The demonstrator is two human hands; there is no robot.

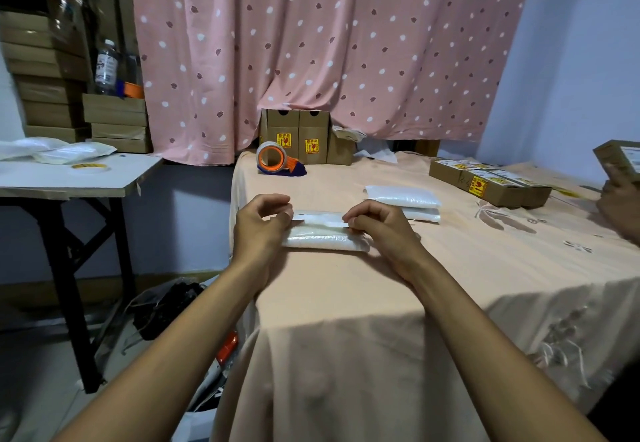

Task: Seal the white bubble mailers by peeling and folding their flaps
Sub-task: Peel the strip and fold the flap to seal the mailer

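A white bubble mailer [325, 239] lies flat on the peach-clothed table [346, 303], its flap [320, 217] along the far edge. My left hand [261, 230] pinches the flap's left end between thumb and fingers. My right hand [379, 226] pinches the flap's right end, where a thin white strip [325, 222] runs between both hands. Two more white mailers [403, 199] lie stacked just beyond my right hand.
An orange tape dispenser [277, 161] and brown boxes [306, 138] stand at the table's back. More boxes [491, 181] lie at the right, where another person's hand [620, 195] holds a box. A side table [76, 174] at the left carries mailers and tape.
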